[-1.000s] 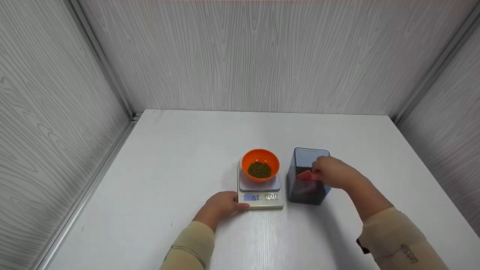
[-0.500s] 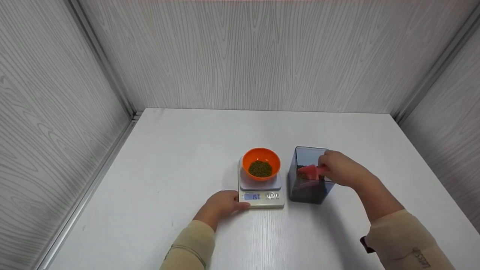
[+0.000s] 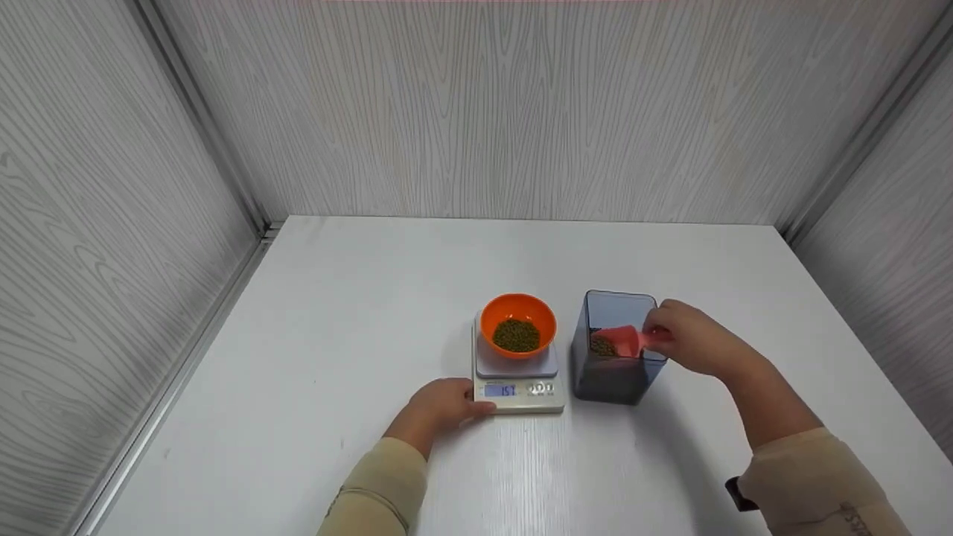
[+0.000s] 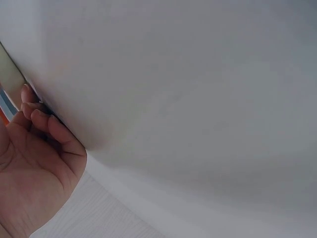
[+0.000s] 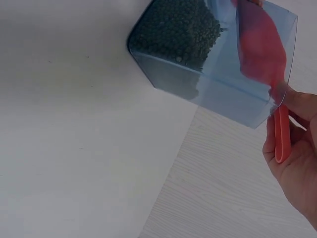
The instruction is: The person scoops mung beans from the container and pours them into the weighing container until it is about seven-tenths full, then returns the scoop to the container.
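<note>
My right hand (image 3: 689, 339) grips the handle of a red scoop (image 3: 619, 341), which carries small greenish-brown pellets at the mouth of a clear bluish container (image 3: 607, 383). In the right wrist view, the scoop (image 5: 262, 49) shows through the container wall, above dark pellets (image 5: 178, 34) heaped inside. My left hand (image 3: 445, 402) holds the front left corner of a white digital kitchen scale (image 3: 532, 404), thumb along its front. Curled fingers meet the scale's edge in the left wrist view. On the scale platform sits an orange bowl (image 3: 519, 305) with pellets in its bottom.
The scale and container stand side by side on a white table (image 3: 372, 298), a narrow gap between them. Wood-grain panels (image 3: 484, 112) rise behind the table and on both sides. The scale display (image 3: 499, 391) appears to read 157.
My right hand has drawn the scoop up and to the right from inside the container, bringing its pellets into view. The left hand, scale and bowl stay in place.
</note>
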`<state>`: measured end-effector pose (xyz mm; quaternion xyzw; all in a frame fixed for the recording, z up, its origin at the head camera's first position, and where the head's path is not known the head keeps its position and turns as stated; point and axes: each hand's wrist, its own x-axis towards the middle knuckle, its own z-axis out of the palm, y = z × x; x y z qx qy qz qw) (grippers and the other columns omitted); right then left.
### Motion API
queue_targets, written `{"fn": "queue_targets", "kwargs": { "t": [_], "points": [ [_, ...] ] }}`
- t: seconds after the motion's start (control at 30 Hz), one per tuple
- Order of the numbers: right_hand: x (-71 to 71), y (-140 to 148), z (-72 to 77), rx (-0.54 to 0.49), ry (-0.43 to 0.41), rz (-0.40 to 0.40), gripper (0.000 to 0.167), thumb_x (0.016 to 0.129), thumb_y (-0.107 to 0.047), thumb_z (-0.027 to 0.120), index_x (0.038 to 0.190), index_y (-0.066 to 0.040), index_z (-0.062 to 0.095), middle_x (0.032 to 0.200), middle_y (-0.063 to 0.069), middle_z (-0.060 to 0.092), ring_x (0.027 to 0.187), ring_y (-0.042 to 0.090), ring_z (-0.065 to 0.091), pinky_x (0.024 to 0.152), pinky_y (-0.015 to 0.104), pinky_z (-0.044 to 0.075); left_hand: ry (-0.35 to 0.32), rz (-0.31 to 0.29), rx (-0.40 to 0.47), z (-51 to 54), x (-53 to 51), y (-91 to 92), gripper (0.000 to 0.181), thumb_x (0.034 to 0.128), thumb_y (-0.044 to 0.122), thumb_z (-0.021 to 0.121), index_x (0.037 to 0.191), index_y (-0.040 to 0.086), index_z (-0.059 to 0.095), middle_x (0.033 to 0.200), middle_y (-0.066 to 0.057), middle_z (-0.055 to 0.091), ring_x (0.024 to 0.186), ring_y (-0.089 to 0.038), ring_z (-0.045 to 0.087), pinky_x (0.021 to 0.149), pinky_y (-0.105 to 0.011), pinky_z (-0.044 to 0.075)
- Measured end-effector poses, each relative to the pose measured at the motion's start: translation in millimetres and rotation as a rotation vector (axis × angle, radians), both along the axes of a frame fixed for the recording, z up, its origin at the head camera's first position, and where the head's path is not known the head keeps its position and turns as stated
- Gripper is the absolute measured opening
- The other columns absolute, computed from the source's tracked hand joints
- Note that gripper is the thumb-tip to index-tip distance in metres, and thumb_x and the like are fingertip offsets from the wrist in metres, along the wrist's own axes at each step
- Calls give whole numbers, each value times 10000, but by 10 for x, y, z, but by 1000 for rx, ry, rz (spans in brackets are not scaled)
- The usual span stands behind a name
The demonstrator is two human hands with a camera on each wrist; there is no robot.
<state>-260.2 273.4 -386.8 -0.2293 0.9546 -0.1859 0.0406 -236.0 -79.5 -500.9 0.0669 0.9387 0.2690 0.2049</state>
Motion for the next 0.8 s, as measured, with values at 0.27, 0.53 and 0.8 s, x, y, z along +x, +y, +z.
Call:
{"fn": "queue_targets", "kwargs": {
  "t": [0.27, 0.53, 0.8],
  "points": [
    [14, 113, -52, -82, -61, -47, 94, 842, -112, 630, 936, -116, 619, 863, 20, 509, 809, 189, 478, 661, 300, 453, -10, 11, 3, 17, 7, 5, 356, 776, 532, 628, 871, 191, 598, 819, 11, 557, 775, -189, 479, 772, -372, 401],
    [32, 222, -116, -142, -58, -79, 112, 855, -166, 639, 959, -134, 617, 869, 13, 515, 813, 189, 482, 664, 287, 461, -21, 29, 20, 36, 23, 20, 362, 774, 528, 632, 923, 198, 619, 852, 18, 567, 795, -189, 485, 819, -392, 407],
    [70, 306, -130, -180, -28, -89, 135, 856, -204, 643, 971, -141, 612, 878, 13, 514, 808, 189, 473, 653, 258, 454, -28, 43, 30, 26, 19, 10, 341, 769, 528, 638, 895, 212, 615, 833, 25, 569, 793, -188, 486, 802, -378, 399]
  ]
}}
